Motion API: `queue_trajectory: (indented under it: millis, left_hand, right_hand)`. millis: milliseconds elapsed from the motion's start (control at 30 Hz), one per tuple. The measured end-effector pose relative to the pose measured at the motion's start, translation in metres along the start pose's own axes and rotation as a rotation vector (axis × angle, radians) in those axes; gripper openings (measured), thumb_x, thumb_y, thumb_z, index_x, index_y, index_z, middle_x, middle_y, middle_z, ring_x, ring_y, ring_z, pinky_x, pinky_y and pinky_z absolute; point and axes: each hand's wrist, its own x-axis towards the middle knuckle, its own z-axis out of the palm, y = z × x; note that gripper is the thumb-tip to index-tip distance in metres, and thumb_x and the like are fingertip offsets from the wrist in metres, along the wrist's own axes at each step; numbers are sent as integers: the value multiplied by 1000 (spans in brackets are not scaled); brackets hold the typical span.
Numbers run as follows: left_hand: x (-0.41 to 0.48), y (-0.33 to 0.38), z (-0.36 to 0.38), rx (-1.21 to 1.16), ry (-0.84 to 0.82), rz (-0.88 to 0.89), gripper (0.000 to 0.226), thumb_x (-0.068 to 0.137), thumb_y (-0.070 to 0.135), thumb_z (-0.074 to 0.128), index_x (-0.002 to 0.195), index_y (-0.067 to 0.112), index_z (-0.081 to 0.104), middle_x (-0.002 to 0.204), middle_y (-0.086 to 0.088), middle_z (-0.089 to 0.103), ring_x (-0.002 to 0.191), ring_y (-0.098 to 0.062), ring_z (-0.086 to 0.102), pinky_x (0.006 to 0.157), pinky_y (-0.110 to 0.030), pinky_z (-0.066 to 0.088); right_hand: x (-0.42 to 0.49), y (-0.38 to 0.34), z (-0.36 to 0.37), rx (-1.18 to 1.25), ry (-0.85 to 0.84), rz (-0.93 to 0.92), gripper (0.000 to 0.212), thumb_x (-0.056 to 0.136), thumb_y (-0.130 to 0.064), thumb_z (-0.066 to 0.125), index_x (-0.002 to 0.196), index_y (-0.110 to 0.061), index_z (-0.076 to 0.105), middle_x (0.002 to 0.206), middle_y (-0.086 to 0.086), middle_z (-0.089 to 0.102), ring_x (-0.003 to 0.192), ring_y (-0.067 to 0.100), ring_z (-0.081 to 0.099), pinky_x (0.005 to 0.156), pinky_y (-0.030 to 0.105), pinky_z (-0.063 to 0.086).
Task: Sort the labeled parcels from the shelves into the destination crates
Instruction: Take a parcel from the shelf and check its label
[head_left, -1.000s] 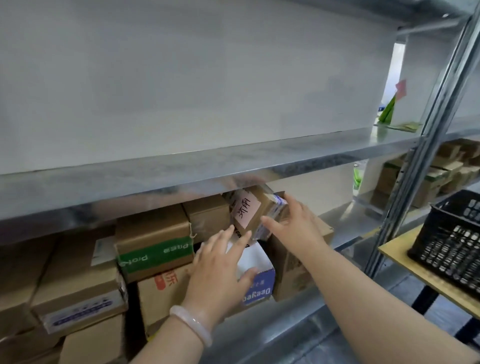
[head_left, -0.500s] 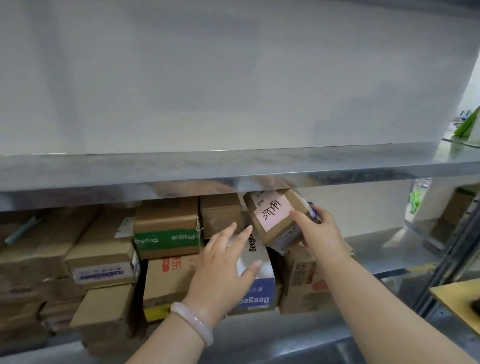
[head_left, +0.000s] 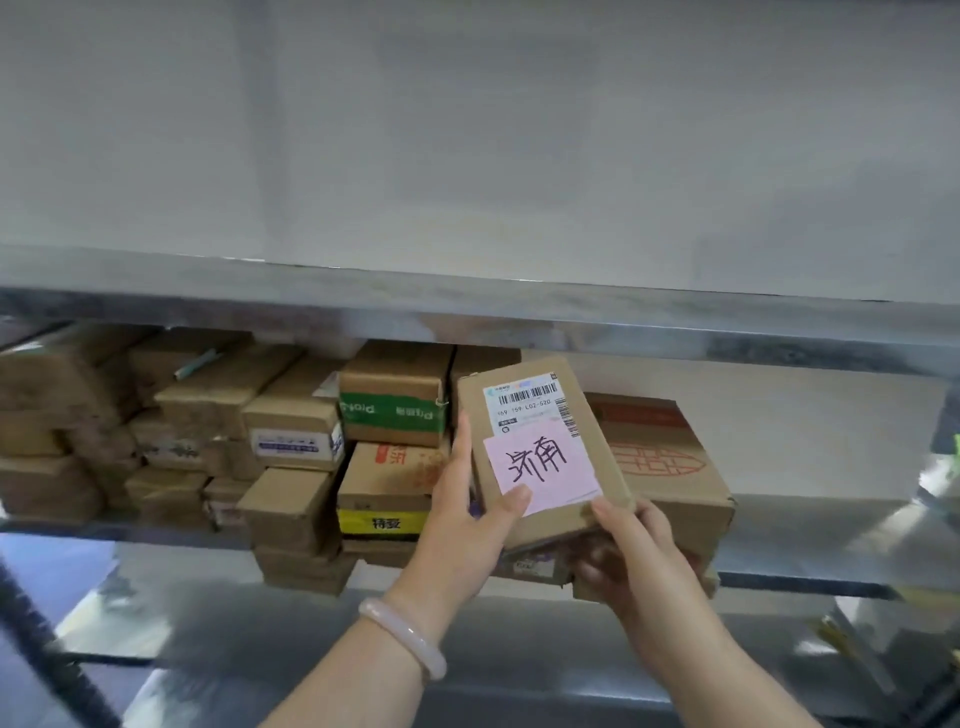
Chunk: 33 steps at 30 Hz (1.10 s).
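Note:
A small brown cardboard parcel is held in front of the shelf, its top face turned toward me. It bears a white barcode label and a pink handwritten note. My left hand, with a pale bangle on the wrist, grips its left edge, thumb on the pink note. My right hand grips its lower right corner from below. Both hands are shut on the parcel.
Many cardboard parcels are stacked on the metal shelf, among them a green-taped box, a yellow-striped box and a large box with a red print. A steel shelf board hangs just above the parcel.
The right hand has pulled the parcel out of the stack toward me. The left hand has closed on its left edge. The camera view has swung left and the black crate is out of sight.

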Motion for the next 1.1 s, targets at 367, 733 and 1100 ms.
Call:
queue_trajectory:
  millis: [367, 733, 1100]
  left_hand:
    - [-65, 7, -118, 60, 394, -9, 80, 91, 23, 70, 128, 73, 21, 145, 19, 47, 135, -10, 44, 114, -45, 39]
    - [-155, 3, -311, 287, 658, -8, 67, 94, 33, 64, 127, 78, 26, 153, 20, 25, 145, -6, 23, 120, -43, 30]
    - [-300, 15, -541, 203, 1013, -51, 58, 93, 18, 67, 122, 65, 49, 141, 6, 46, 121, -15, 55, 94, -35, 56]
  right_hand:
    - [-17, 20, 119, -262, -451, -30, 61, 65, -60, 74, 121, -50, 52, 120, -13, 63, 95, 10, 68, 79, 32, 56]
    - [-76, 93, 329, -389, -794, -77, 61, 58, -60, 67, 115, -67, 45, 119, -26, 63, 106, 3, 61, 97, 38, 49]
    - [-202, 190, 565, -460, -1230, -24, 61, 73, -67, 68, 128, -63, 42, 122, -28, 57, 108, -5, 57, 91, 23, 48]
